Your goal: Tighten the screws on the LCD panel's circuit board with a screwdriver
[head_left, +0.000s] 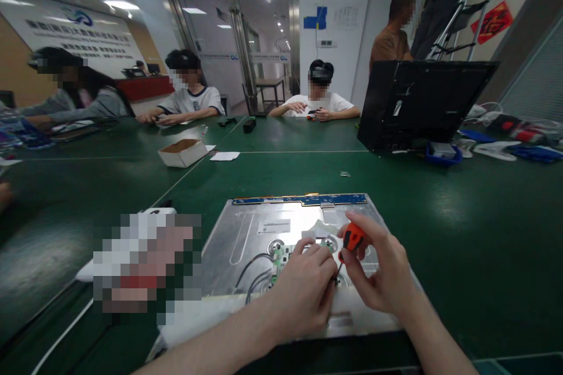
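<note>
Working view from my remote seat, near to far. The left hand (pixel 310 281), nearest at the lower middle, lies palm-down over a flat, silver metal panel (pixel 246 240), its fingers curled in narrowly; whether they pinch anything I cannot tell. At its two o'clock, the right hand (pixel 382 263) holds a stubby, orange-and-black screwdriver (pixel 353 237) by the handle, thumb and fingers closed around it.

Key relation: the screwdriver's long axis slants from handle at one o'clock to tip at seven, so the thin dark shaft runs down beside the left fingertips. The right hand is nearer the handle, the left nearer the tip (I cannot make out what the tip meets, the fingers being in the way).

At the left hand's ten o'clock, a small green circuit board (pixel 281 258) shows partly, with black cables (pixel 250 263) curving off it. A long blue circuit strip (pixel 299 200) edges the panel at twelve. Beyond, on the green tabletop (pixel 461 246), I see an open white cardboard box (pixel 182 153) at ten and a large black rectangular housing (pixel 426 105) at one.
</note>
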`<state>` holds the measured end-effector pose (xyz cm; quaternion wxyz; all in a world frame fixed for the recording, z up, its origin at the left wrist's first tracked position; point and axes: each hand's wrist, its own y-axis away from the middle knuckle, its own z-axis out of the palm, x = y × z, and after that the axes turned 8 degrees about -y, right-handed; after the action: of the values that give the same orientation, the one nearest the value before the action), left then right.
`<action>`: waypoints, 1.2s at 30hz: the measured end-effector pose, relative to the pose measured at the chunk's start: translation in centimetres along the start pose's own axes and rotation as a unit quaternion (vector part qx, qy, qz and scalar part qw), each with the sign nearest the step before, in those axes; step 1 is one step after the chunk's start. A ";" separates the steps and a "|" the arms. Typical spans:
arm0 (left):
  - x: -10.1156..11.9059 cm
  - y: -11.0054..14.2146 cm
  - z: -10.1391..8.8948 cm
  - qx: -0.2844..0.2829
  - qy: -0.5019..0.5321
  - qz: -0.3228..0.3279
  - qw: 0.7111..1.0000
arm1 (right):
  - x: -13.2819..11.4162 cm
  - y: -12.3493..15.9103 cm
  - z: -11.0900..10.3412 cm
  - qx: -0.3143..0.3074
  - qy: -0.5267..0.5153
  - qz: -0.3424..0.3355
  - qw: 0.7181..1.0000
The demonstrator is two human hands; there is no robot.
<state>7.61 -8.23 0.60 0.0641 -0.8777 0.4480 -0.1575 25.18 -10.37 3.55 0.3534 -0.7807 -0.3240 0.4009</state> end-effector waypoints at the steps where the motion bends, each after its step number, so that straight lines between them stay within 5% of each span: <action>1: 0.0 0.0 0.0 -0.001 0.000 -0.001 1.000 | 0.1 0.0 0.0 0.002 -0.001 0.000 1.000; 36: 0.1 0.0 -0.2 0.001 0.009 -0.010 1.000 | 0.4 0.1 0.4 0.029 0.021 -0.009 0.999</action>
<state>7.57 -8.33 0.83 0.0594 -0.8806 0.4396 -0.1666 25.08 -10.02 3.16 0.3864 -0.7753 -0.3114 0.3906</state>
